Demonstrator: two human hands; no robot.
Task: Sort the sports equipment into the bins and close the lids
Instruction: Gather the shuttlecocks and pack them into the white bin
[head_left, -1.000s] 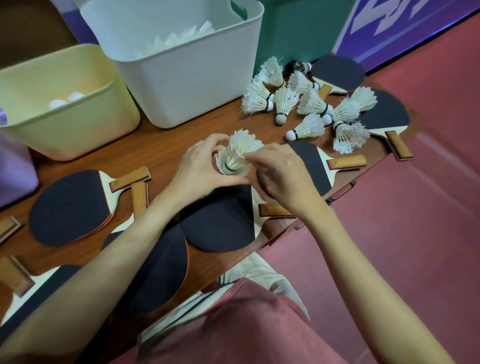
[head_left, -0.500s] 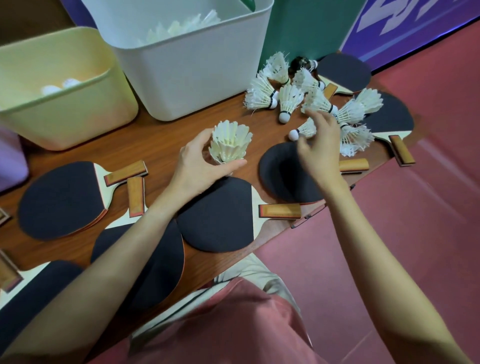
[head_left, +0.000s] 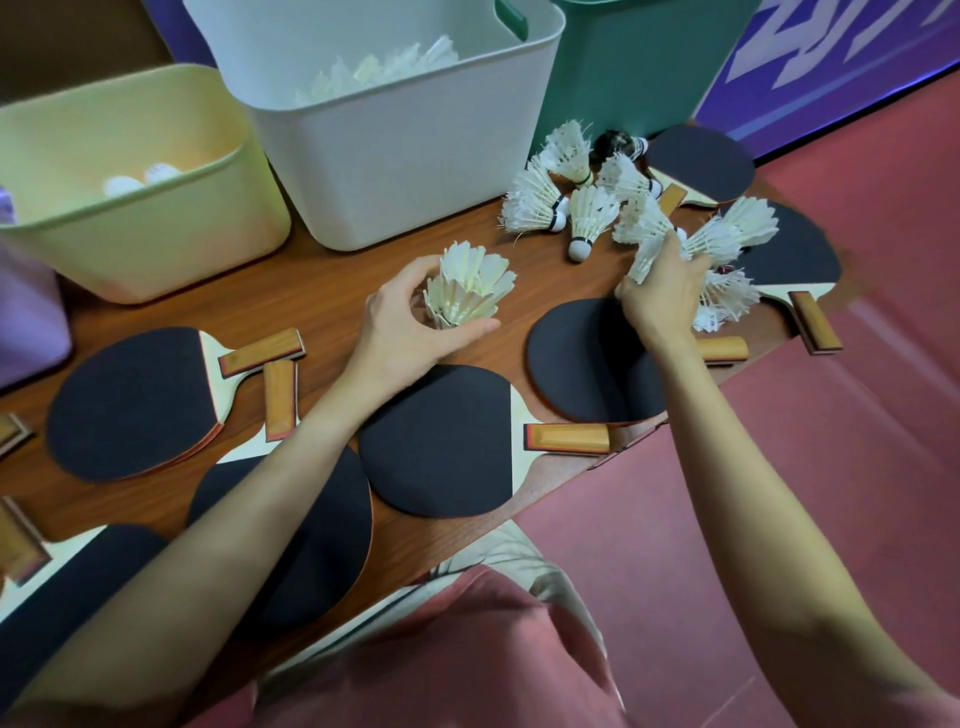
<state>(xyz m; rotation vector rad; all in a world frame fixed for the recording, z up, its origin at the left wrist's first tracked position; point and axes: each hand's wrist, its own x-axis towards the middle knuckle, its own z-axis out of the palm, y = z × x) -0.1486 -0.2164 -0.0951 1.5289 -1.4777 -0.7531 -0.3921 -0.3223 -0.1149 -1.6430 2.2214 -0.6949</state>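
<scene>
Head view: your wooden table (head_left: 332, 280) holds a white bin (head_left: 395, 171) with shuttlecocks inside, a yellow bin (head_left: 156, 244) with white balls, a green bin (head_left: 639, 67) behind. Black-faced paddles (head_left: 441, 441) lie flat across the table. Your left hand (head_left: 410, 332) curls round a nested stack of shuttlecocks (head_left: 467, 291), feathers up, near the white bin. Your right hand (head_left: 657, 296) pinches one shuttlecock (head_left: 647, 254) at the loose pile (head_left: 566, 202). Red floor (head_left: 831, 467), purple wall.

White shuttlecocks (head_left: 535, 205), black-faced paddles (head_left: 439, 441) with orange-brown handles, pale yellow bin (head_left: 156, 244), white bin (head_left: 405, 156), green bin (head_left: 634, 67)
</scene>
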